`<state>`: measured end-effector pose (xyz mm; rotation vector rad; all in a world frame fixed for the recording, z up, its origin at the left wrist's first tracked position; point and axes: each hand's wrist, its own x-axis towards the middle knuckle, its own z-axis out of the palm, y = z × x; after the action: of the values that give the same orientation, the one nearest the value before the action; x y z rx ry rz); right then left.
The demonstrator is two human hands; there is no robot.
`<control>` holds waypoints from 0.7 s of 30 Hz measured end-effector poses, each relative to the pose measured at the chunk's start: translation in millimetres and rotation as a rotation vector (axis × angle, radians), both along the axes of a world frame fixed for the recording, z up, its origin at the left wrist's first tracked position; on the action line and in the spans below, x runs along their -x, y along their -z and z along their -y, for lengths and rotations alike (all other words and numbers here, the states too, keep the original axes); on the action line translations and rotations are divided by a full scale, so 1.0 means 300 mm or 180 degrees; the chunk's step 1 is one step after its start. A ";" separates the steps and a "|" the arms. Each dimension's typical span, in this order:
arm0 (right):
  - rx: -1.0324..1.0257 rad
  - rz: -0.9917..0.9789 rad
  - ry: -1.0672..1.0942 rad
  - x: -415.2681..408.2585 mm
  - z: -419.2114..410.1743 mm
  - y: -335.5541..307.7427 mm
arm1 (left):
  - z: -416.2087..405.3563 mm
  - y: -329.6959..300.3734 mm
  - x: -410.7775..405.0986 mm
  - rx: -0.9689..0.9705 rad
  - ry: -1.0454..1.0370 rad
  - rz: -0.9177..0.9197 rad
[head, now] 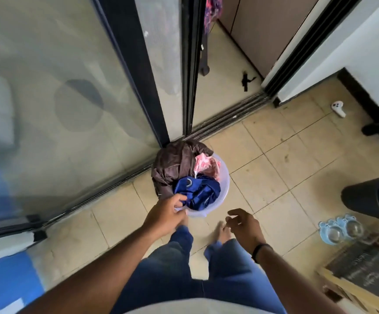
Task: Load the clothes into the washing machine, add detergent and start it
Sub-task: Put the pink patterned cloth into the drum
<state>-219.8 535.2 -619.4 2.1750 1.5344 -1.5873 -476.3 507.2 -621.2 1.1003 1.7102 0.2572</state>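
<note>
Tub (pixel 226 184) of clothes (pixel 197 175) on floor by door track. Left hand (pixel 166 215) grips tub rim. Right hand (pixel 244 225) loosely curled, holding nothing.

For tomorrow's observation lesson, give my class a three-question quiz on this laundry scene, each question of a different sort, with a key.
1. True or false: the translucent tub of clothes stands on the tiled floor beside the sliding glass door.
2. Which garment does the left hand touch? A) brown garment B) blue garment C) pink cloth
3. Fill in: the right hand holds ____.

Key: 1 true; 2 B; 3 nothing
</note>
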 end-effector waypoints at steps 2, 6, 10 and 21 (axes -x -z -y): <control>0.0271 0.0030 0.0120 0.049 -0.007 0.137 | -0.030 0.084 0.024 -0.0065 -0.0195 -0.0095; 0.0535 0.0107 0.0150 0.116 -0.051 0.426 | -0.072 0.304 0.022 0.0138 -0.0434 -0.0321; 0.0566 0.0157 -0.0114 0.151 -0.141 0.631 | -0.084 0.500 -0.016 0.0809 -0.0071 -0.0233; -0.0479 0.0441 -0.1308 0.265 -0.528 0.826 | -0.161 0.769 -0.193 0.1384 -0.0239 -0.0100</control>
<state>-299.4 693.6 -867.3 1.8233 1.9482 -1.2049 -418.4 555.5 -851.8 0.7232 1.7315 -0.0860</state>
